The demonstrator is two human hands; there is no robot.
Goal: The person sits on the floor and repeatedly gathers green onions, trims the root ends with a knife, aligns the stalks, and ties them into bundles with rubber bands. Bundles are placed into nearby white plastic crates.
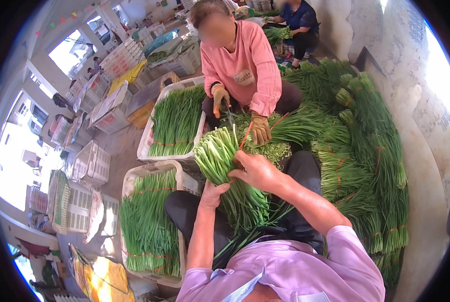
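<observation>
A thick bundle of green stalks, like garlic chives or scapes (217, 158), stands tilted over my lap, its pale cut ends up and its leaves trailing towards my shirt. My left hand (212, 193) is closed around its lower left side. At the bundle's right side, my right hand (257, 170) pinches a red tie band (246, 136), which stretches upward from the fingers; another bit of red shows near my left thumb. Opposite me a person in a pink top wears brown gloves (260, 128) and holds a dark cutting tool (230, 115) just above the bundle's ends.
Two white plastic crates (181, 181) of tied green bundles stand at the left. Chopped stalk ends (276, 153) lie between me and the person opposite. Banded bundles (342, 166) are heaped at the right by the wall. Another person sits behind, beside more greens.
</observation>
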